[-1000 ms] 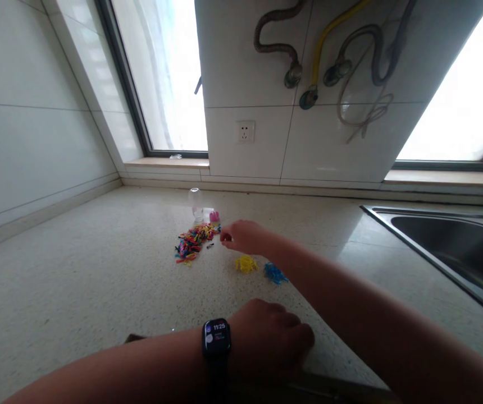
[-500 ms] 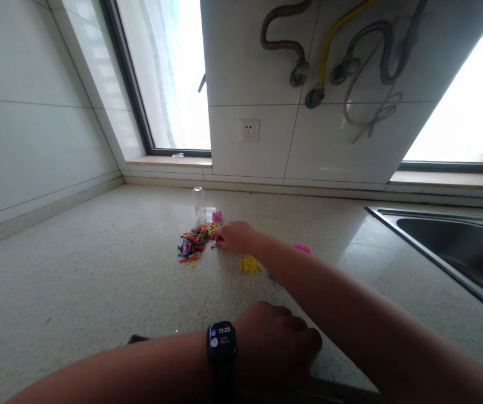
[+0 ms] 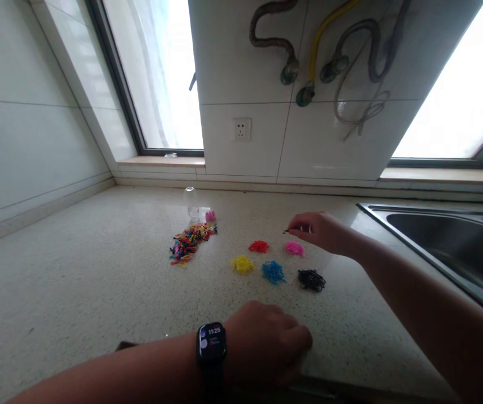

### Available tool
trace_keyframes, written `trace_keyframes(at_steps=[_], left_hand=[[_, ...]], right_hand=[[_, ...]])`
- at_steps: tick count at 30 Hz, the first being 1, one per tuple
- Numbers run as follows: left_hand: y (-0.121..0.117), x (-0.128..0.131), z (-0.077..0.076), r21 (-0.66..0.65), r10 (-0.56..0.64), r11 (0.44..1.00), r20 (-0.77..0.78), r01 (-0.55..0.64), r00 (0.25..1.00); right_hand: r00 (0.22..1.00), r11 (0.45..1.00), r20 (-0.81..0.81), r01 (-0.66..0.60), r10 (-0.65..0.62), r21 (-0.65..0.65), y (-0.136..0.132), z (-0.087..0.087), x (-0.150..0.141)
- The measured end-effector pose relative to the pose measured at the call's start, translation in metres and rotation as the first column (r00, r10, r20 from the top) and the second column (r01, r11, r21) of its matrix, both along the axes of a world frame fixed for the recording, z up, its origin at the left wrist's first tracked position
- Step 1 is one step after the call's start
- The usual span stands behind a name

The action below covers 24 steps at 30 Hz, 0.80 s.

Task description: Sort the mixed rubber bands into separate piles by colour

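My right hand (image 3: 315, 230) hovers above the counter with thumb and forefinger pinched on a small black rubber band (image 3: 285, 232). Just below it lies a pink pile of rubber bands (image 3: 295, 249). Around that are a red pile (image 3: 259, 246), a yellow pile (image 3: 242, 264), a blue pile (image 3: 273, 272) and a black pile (image 3: 311, 280). Farther left spreads a mixed heap of many-coloured bands (image 3: 188, 242). My left hand (image 3: 267, 342), a watch on its wrist, rests at the counter's near edge with fingers curled in; nothing shows in it.
A clear jar (image 3: 191, 205) stands behind the mixed heap, beside a pink cap (image 3: 210, 216). To the right, a steel sink (image 3: 363, 209) is set into the counter (image 3: 98, 280). Hoses (image 3: 315, 50) and a socket (image 3: 242, 129) are on the tiled wall.
My right hand has moved right from the mixed heap to above the pink pile, carrying a black band. The red and black piles now show. My left hand stays put; the view shifts slightly.
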<state>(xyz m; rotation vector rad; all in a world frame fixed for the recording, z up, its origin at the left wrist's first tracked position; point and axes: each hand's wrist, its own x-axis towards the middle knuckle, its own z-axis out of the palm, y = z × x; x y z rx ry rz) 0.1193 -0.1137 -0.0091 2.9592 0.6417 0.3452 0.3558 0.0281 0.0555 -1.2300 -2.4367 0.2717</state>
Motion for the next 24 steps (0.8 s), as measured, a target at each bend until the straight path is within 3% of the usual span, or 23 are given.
trace_keyframes(at_steps=[4, 9, 20, 24], left_hand=[[-0.001, 0.001, 0.003, -0.031, -0.004, 1.0, 0.001, 0.004, 1.0], [-0.003, 0.003, 0.006, -0.068, 0.001, 0.998, -0.01, -0.002, 1.0], [-0.003, 0.004, 0.006, -0.155, 0.015, 0.988, -0.021, -0.018, 1.0], [-0.004, 0.003, 0.007, -0.166, 0.024, 0.986, -0.027, -0.028, 0.999]], right_hand=[[0.93, 0.983, -0.331, 0.124, -0.163, -0.136, -0.009, -0.021, 0.038], [0.832, 0.949, -0.506, 0.07, -0.225, -0.307, -0.017, -0.037, 0.035], [0.73, 0.953, -0.669, -0.084, -0.139, -0.29, -0.034, -0.023, 0.024], [0.754, 0.951, -0.654, -0.155, -0.061, -0.268, -0.041, -0.016, 0.027]])
